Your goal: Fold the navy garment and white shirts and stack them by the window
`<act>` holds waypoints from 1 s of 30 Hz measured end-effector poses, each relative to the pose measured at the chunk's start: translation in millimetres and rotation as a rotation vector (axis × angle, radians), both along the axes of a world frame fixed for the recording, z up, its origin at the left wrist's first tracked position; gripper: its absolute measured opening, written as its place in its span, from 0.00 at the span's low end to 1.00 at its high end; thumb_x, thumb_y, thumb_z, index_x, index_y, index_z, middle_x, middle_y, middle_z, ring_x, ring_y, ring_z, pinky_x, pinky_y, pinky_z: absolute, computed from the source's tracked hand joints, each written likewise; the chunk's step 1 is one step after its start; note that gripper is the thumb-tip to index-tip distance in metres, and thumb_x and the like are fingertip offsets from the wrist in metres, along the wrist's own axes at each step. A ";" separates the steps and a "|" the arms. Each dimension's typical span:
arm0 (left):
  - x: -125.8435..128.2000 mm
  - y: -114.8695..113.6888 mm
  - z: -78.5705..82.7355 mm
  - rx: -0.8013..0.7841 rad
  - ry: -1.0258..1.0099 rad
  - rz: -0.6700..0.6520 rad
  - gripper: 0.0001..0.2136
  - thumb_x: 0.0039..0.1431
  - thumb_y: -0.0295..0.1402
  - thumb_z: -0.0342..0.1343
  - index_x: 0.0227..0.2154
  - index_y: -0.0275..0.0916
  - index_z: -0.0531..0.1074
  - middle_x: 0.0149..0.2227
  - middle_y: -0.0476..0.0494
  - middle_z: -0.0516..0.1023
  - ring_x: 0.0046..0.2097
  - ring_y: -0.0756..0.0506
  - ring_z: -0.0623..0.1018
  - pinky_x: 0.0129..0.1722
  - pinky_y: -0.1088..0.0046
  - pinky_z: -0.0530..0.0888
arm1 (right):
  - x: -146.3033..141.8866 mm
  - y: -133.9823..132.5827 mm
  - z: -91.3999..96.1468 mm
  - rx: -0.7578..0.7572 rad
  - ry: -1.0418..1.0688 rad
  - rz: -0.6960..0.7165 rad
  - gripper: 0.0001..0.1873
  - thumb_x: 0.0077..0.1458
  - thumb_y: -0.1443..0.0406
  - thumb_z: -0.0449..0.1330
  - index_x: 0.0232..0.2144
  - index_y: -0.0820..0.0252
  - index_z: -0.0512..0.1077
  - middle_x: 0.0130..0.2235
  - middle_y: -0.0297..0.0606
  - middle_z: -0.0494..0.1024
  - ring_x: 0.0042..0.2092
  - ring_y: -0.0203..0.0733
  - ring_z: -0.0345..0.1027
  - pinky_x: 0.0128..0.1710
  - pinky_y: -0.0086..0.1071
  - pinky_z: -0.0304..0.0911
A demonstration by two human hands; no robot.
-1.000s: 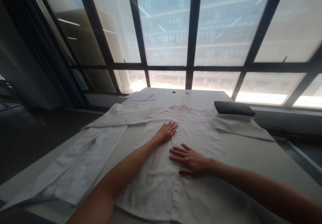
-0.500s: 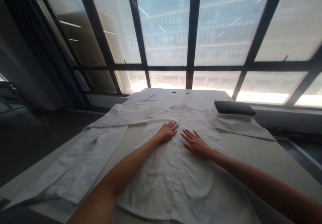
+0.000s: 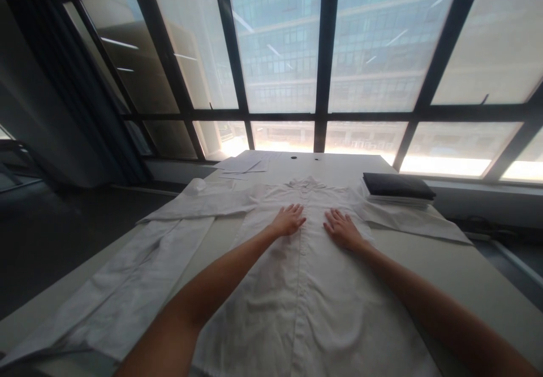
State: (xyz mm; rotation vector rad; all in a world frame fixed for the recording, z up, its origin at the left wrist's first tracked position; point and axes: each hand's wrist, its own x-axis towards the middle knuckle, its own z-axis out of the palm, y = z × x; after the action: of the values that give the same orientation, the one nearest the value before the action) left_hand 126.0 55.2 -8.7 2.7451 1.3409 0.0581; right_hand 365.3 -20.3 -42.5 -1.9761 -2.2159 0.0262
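A white button-up shirt (image 3: pixel 305 298) lies spread flat, front up, on a pale table (image 3: pixel 458 269), collar at the far end and sleeves out to both sides. My left hand (image 3: pixel 289 219) rests flat on the shirt's chest, left of the button line, fingers stretched out. My right hand (image 3: pixel 341 228) lies flat on the chest just right of the button line, fingers apart too. Neither hand holds anything.
A second white garment (image 3: pixel 127 286) lies along the table's left edge. A stack of folded clothes with a dark one on top (image 3: pixel 396 186) sits at the far right. Loose papers (image 3: pixel 244 165) lie at the far end, before large windows.
My right hand slid up the shirt from its middle to the chest, beside the left hand, smoothing the cloth. My left hand barely moved.
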 end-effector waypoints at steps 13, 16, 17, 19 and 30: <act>-69.9 58.3 -18.6 0.035 0.021 0.248 0.28 0.72 0.47 0.34 0.70 0.43 0.53 0.73 0.43 0.48 0.73 0.37 0.50 0.69 0.49 0.49 | 0.4 -2.3 3.7 -0.009 -0.008 0.001 0.33 0.71 0.53 0.38 0.70 0.63 0.55 0.72 0.49 0.50 0.73 0.53 0.40 0.69 0.53 0.40; -97.8 66.7 -12.0 0.047 0.038 0.308 0.27 0.73 0.43 0.34 0.70 0.40 0.54 0.73 0.40 0.50 0.72 0.39 0.52 0.69 0.55 0.50 | 0.2 -3.7 5.4 -0.015 -0.001 0.008 0.33 0.71 0.53 0.39 0.70 0.62 0.55 0.72 0.49 0.51 0.73 0.53 0.40 0.69 0.52 0.41; -102.3 67.2 -9.6 0.046 0.040 0.310 0.27 0.73 0.42 0.35 0.70 0.38 0.54 0.73 0.39 0.51 0.72 0.39 0.52 0.69 0.56 0.50 | 0.1 -4.2 6.0 -0.014 -0.001 0.011 0.32 0.71 0.53 0.39 0.70 0.62 0.55 0.72 0.49 0.51 0.73 0.53 0.40 0.69 0.52 0.41; -103.2 62.5 -5.6 0.041 0.045 0.301 0.26 0.73 0.41 0.35 0.69 0.37 0.55 0.72 0.38 0.52 0.72 0.39 0.52 0.69 0.55 0.51 | -0.2 -5.0 6.9 -0.014 -0.001 0.011 0.32 0.71 0.53 0.39 0.70 0.62 0.55 0.72 0.49 0.51 0.73 0.52 0.40 0.69 0.51 0.40; -80.6 -83.3 -22.8 -0.071 0.011 -0.113 0.35 0.71 0.56 0.30 0.73 0.41 0.45 0.74 0.42 0.42 0.74 0.41 0.44 0.70 0.54 0.43 | 1.2 -2.6 3.3 -0.006 0.001 0.005 0.32 0.70 0.53 0.40 0.69 0.62 0.56 0.72 0.48 0.52 0.72 0.52 0.42 0.68 0.51 0.42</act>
State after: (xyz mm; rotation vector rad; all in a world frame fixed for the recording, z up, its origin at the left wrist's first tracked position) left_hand 45.3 -28.1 -31.5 2.7595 1.1641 -0.0123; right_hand 366.5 -22.9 -39.2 -1.9735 -2.2222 0.0345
